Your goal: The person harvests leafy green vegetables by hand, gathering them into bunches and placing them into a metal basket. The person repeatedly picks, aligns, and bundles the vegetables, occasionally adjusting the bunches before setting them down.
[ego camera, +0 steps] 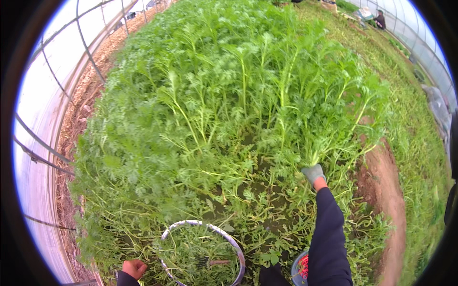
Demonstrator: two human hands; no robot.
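Tall leafy green plants (pixel 243 82) with feathery leaves fill the bed. My right hand (pixel 313 174), in a grey work glove, is closed around the base of a bunch of green stems (pixel 315 156) at the bed's right side. My bare left hand (pixel 134 269) is low at the left, its fingers curled; whether it holds the pale stem just below it I cannot tell. Between my hands stands a round tub with a pale rim (pixel 239 250), filled with cut greens. A small tool with dark tines and a brownish handle (pixel 219 262) lies on those greens.
A blue-grey bucket (pixel 295 268) with red bands (pixel 303 266) stands beside my right sleeve. A bare soil path edge (pixel 390 214) runs along the right. Greenhouse sheeting on metal hoops (pixel 83 39) borders the left. Another person (pixel 380 20) is far off at the upper right.
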